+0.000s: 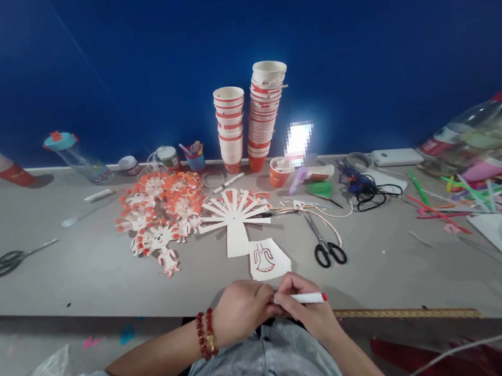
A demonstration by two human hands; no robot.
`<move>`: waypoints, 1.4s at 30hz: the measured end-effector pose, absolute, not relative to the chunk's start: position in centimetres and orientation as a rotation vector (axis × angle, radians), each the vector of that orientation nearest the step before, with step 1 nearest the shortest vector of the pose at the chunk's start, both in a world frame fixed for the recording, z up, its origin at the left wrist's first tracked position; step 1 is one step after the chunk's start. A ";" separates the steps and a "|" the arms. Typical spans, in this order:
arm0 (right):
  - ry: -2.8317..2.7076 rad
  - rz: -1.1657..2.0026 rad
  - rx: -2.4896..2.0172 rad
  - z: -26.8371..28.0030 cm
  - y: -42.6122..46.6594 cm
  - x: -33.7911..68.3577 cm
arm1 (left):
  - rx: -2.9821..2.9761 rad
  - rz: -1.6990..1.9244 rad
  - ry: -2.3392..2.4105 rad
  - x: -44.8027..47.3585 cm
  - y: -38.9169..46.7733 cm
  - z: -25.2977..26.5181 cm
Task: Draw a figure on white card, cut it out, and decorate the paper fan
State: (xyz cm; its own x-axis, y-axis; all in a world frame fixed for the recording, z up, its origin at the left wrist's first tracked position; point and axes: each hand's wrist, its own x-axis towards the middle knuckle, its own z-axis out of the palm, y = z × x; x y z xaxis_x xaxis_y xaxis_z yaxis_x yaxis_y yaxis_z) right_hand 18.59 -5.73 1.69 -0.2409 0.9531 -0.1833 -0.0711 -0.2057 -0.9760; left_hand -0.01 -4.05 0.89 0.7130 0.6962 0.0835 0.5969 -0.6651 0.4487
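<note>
Right hand (304, 304) pinches red-ended marker (309, 298); left hand (246, 307) at other end, perhaps steadying, grip unclear; dress drawing (264, 261) near, likely for reach.

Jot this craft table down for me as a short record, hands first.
Right hand: holds a white marker with a red end
Left hand: beside the marker's inner end; grip unclear
Nearest paper: white, with a dress drawing
Behind it: white paper cut into fanned strips
Cutouts: orange and white paper figures, piled
Cups: two paper stacks by the blue wall
Scissors: one pair at left, one right of the drawing
</note>
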 end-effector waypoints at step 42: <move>-1.611 0.978 -1.314 -0.3 -2.5 19.6 | 2.767 0.490 0.753 -2.8 -2.6 -1.8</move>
State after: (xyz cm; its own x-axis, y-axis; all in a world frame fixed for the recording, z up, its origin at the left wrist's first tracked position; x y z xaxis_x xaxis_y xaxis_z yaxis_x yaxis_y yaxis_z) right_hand 19.63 -2.46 -0.26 -0.1199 0.9857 0.1189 0.3491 0.1539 -0.9243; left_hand -2.80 -2.62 -1.81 0.8118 0.5246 0.2565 0.4471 -0.8409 0.3050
